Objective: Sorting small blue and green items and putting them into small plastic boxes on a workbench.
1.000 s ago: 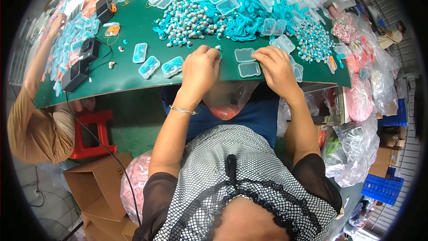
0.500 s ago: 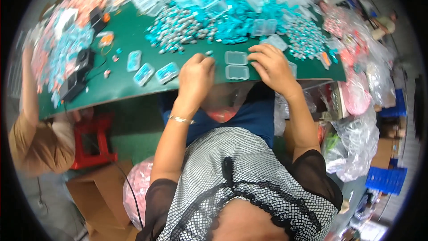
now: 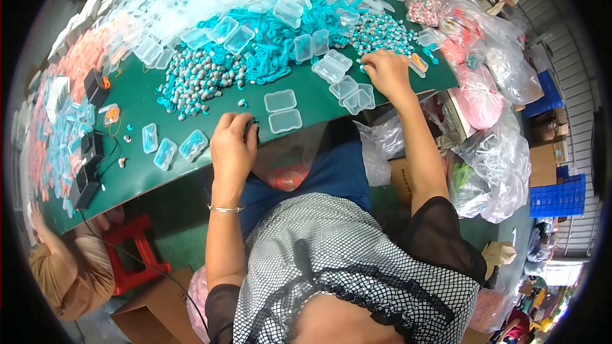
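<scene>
My left hand [image 3: 232, 148] hovers at the table's front edge, fingers curled together; whatever is between the fingertips is too small to name. Beside it an open clear plastic case [image 3: 283, 112] lies flat, its two halves bare. My right hand [image 3: 387, 75] reaches to the near edge of a pile of small teal-and-grey pieces [image 3: 386, 33], thumb and fingers pinched at the pile; what they grip is hidden. One loose small piece [image 3: 242, 103] lies between the left hand and the larger pile of grey-and-teal pieces [image 3: 201, 76]. Several closed cases with teal contents [image 3: 193, 146] sit left of my left hand.
Tangled teal cords [image 3: 268, 54] and a heap of clear cases [image 3: 210, 0] cover the far table. More open cases [image 3: 354, 94] lie near my right hand. Black boxes [image 3: 86, 185] stand at left, near another person [image 3: 70, 274]. Plastic bags [image 3: 494, 172] crowd the right side.
The view has shifted, so the table sits further left. My right hand has left the open case and moved right to the small pile. My left hand stays near the table edge.
</scene>
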The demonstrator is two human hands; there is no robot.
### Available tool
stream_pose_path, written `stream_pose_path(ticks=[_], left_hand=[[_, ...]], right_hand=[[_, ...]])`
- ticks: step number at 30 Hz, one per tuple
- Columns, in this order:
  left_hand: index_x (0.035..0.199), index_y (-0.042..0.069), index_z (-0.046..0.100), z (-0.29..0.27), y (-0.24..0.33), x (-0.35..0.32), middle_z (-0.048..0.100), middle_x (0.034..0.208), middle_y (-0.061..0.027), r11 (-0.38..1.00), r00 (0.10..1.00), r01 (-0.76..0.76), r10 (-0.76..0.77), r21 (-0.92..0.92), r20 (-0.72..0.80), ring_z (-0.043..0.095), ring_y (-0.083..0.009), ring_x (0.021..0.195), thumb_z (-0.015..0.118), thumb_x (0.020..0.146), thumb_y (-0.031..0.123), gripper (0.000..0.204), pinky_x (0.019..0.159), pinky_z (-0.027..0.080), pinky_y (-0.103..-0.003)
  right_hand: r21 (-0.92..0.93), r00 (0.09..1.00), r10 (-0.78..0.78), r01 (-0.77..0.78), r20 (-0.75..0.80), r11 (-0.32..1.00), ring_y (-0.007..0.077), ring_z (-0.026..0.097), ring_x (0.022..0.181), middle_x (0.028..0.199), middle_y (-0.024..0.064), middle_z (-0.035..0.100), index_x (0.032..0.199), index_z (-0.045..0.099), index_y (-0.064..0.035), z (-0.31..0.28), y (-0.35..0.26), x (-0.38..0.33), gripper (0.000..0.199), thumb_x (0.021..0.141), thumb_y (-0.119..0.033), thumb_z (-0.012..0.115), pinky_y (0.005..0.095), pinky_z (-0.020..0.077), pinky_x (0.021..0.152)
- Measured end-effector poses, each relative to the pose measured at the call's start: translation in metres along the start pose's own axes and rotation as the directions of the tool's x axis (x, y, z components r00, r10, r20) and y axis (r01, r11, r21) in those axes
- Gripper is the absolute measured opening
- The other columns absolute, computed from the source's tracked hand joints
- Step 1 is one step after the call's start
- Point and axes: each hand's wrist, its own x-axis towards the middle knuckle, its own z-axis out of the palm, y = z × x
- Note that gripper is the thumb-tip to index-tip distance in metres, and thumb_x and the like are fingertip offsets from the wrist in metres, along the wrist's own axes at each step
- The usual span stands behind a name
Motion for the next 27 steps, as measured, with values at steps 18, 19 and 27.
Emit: stream_pose_path(ticks=[18, 19, 27], left_hand=[[0.097, -0.001, 0.065, -0.007, -0.001, -0.003, 0.062, 0.094, -0.0189, 0.999, 0.998, 0.011, -0.014, 0.049, 0.063, 0.063, -0.0382, 0.081, 0.064, 0.084, -0.001, 0.013, 0.071, 0.050, -0.044], [0.097, -0.001, 0.065, -0.006, -0.003, -0.005, 0.062, 0.094, -0.0189, 0.998, 0.998, 0.024, -0.027, 0.054, 0.057, 0.063, -0.0382, 0.081, 0.064, 0.084, -0.001, 0.013, 0.071, 0.050, -0.044], [0.096, 0.000, 0.067, 0.007, 0.004, 0.005, 0.066, 0.085, -0.0157, 0.956, 0.999, -0.014, 0.002, -0.294, -0.041, 0.065, -0.0282, 0.069, 0.069, 0.083, 0.002, 0.013, 0.064, 0.052, -0.037]], right_hand=[[0.098, 0.948, -0.295, 0.285, 0.115, 0.953, 0.0260, 0.063, 0.091, 0.087, 0.0058, 0.064, 0.077, 0.068, -0.0126, 0.004, 0.006, 0.018, 0.005, 0.077, -0.012, 0.063, 0.0464, 0.0402, 0.081], [0.107, 0.944, -0.307, 0.296, 0.118, 0.949, 0.0260, 0.063, 0.091, 0.087, 0.0058, 0.064, 0.077, 0.068, -0.0126, 0.004, 0.006, 0.019, 0.005, 0.077, -0.012, 0.063, 0.0464, 0.0402, 0.081], [0.646, 0.997, 0.067, -0.022, -0.046, 0.763, 0.0129, 0.061, 0.071, 0.086, 0.0072, 0.071, 0.093, 0.069, -0.0028, -0.034, -0.044, -0.003, 0.013, 0.080, -0.003, 0.068, 0.0296, 0.0493, 0.067]])
